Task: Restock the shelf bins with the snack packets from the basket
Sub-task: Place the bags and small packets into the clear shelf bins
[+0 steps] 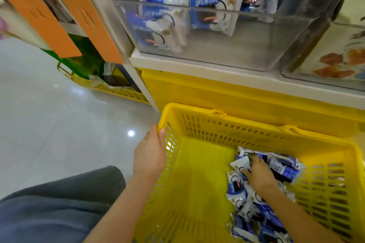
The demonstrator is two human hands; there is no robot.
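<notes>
Your left hand [151, 156] grips the left rim of the yellow basket [189, 107], thumb hooked over the edge and fingers down the outside. Hold it firmly so the basket does not slide as you pull stock out. Your right hand [258, 173] is down inside, fingers curled into the heap of blue-and-white snack packets [242, 190] and closing on the top one or two (how many, I cannot tell). Gather a small stack rather than a fistful, since the wrappers look slick and would likely slip apart on the way up. The packets lie piled under that hand and back toward you along the basket's right side, and left of it the basket floor is bare plastic. Up and ahead of the right hand, on the white shelf [177, 63], stands the clear bin [246, 49]. It holds the same packets upright in rows toward its back and left, with room at its front. Lift over the front wall and set yours upright in that gap.
</notes>
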